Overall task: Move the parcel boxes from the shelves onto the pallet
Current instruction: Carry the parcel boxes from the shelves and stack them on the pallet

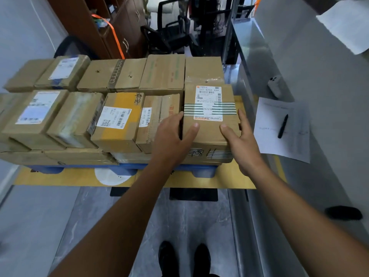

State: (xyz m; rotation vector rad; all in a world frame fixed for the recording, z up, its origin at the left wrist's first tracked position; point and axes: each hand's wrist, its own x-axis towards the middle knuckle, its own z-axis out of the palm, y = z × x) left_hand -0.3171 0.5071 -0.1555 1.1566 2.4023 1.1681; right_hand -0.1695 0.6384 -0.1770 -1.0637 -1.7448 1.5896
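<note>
Cartons already crowd the blue pallet [201, 170], which I take as my landmark: two rows stacked on its left and middle, among them a yellow-patched box [119, 120]. So the work looks well advanced, though the shelves' remaining stock is out of view. At the pallet's right front corner sits the labelled parcel box [209, 116], clasped by the left hand [171, 136] on its left side and the right hand [239, 136] on its right, thumbs on top; it seems in the act of being set down. Right of the pallet runs a steel counter [319, 80] bearing a paper sheet [283, 128] and pen [283, 126]. Beneath lies grey marbled floor [189, 220]; behind the pallet, brown cabinets [111, 27].
</note>
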